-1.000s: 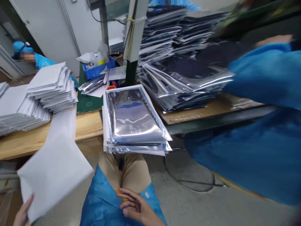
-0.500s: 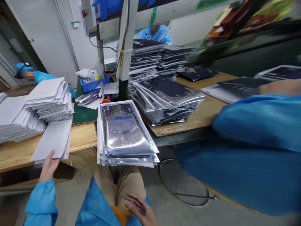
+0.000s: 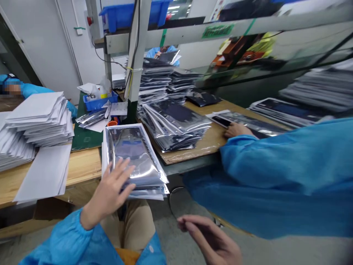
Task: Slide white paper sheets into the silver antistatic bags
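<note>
My left hand (image 3: 110, 191) hovers with fingers spread over the near end of a small stack of shiny silver bags (image 3: 129, 154) that overhangs the bench edge; I cannot tell if it touches. It holds nothing. My right hand (image 3: 212, 241) is low over the floor, fingers stretched out flat and empty. A loose pile of white envelopes (image 3: 45, 173) lies on the wooden bench (image 3: 82, 165) to the left, apart from my left hand.
A person in a blue coat (image 3: 275, 173) leans in at right, a hand (image 3: 235, 129) on a bagged item. More silver bag stacks (image 3: 173, 121) fill the bench behind. Tall white envelope stacks (image 3: 38, 117) and a blue tray (image 3: 97, 102) sit left. Another person (image 3: 16, 88) is far left.
My left hand let go of the white envelopes on the bench and moved right over the silver bag stack. My right hand rose from my lap and opened out. The view tilted up.
</note>
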The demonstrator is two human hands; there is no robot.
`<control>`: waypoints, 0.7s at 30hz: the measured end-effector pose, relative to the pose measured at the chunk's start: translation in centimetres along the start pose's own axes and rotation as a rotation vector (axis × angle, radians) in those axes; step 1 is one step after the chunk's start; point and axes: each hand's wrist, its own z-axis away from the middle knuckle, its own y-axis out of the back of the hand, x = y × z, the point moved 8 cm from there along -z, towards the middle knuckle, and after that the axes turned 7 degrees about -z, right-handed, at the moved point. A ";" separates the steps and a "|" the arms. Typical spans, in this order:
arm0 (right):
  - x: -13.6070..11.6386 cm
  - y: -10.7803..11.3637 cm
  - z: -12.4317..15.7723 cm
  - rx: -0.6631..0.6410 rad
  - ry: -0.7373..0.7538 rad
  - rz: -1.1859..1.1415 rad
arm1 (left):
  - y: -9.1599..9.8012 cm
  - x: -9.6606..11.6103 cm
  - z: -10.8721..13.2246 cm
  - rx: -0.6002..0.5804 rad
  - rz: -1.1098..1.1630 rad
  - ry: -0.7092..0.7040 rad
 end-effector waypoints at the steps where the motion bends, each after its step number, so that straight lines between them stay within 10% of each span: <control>1: -1.3 0.6 -0.9 0.057 0.037 -0.020 | -1.3 1.4 -1.3 -0.080 -0.056 -0.109; 7: -3.4 0.4 -6.2 0.132 0.020 -0.350 | -3.6 1.2 -4.2 -0.155 -0.068 -0.141; 12: -4.5 -2.4 -10.0 -0.019 -0.097 -0.541 | 1.7 -0.2 -5.8 0.092 0.222 0.069; 16: -5.4 -9.0 -11.5 -0.431 -0.405 -0.743 | 4.6 0.6 -6.5 0.199 0.264 0.041; 21: -6.0 -12.4 -13.9 -0.519 -0.410 -0.745 | 0.7 -0.4 -6.0 -0.050 0.323 -0.034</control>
